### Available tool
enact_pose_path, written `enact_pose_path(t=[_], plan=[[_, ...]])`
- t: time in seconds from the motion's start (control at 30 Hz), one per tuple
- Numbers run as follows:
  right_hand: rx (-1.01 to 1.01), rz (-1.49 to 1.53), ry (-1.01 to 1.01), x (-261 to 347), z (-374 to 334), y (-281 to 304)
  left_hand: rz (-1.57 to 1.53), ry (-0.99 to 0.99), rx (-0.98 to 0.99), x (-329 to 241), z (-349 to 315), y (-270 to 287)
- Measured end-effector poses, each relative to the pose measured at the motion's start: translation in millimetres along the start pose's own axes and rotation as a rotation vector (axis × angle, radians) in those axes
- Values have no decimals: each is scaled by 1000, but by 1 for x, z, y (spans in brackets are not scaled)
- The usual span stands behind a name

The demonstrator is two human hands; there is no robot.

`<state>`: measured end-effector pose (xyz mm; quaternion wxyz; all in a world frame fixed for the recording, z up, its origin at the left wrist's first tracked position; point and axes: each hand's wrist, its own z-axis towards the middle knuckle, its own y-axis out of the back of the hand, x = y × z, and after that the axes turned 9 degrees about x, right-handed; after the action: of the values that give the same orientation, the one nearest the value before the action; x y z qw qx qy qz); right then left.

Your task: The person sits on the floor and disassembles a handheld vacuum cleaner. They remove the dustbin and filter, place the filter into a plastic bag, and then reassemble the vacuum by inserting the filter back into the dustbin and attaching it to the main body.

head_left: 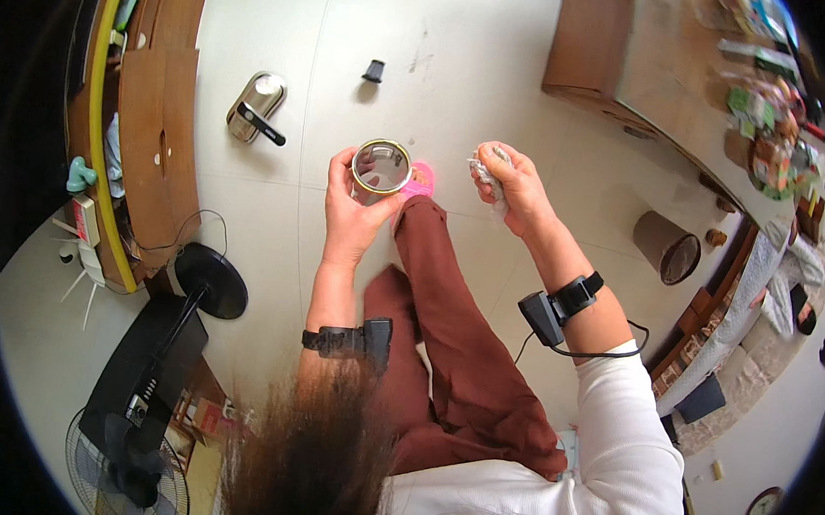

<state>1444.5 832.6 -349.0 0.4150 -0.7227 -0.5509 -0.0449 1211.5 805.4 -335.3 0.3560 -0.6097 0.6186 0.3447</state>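
Note:
My left hand (355, 203) is wrapped round a see-through cylindrical cup (381, 167) with a gold-toned rim, its open mouth turned up toward me. My right hand (519, 188), apart from the cup, clenches a crumpled whitish tissue or cloth (499, 159), with bits of it sticking out between the fingers. On the floor ahead and to the left lies a silver, rounded appliance body (257, 105) with a black handle. A small black cone-shaped piece (374, 71), which looks like a filter, stands on the floor beyond the cup.
A brown wastebasket (660, 244) stands on the floor to the right, near a wooden table (646, 74) loaded with packages. To the left are a wooden cabinet (157, 142) and a black standing fan (211, 280). A cable hangs from my right wrist strap (574, 299).

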Motion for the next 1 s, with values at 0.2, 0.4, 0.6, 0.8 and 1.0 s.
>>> enact_pose_path(t=[0.2, 0.4, 0.6, 0.8, 1.0], plan=[[-121, 58, 88, -3, -90, 74, 42, -64, 11, 1, -43, -77], [-291, 157, 203, -22, -196, 207, 18, 27, 106, 39, -116, -192], [-556, 196, 290, -47, -298, 375, 69, 116, 195, 74, -157, -314], [-898, 253, 169, -61, -387, 558, 38, 169, 234, 110, -159, -471], [-998, 237, -37, -70, -402, 686, 53, 236, 284, 142, -162, -605]])
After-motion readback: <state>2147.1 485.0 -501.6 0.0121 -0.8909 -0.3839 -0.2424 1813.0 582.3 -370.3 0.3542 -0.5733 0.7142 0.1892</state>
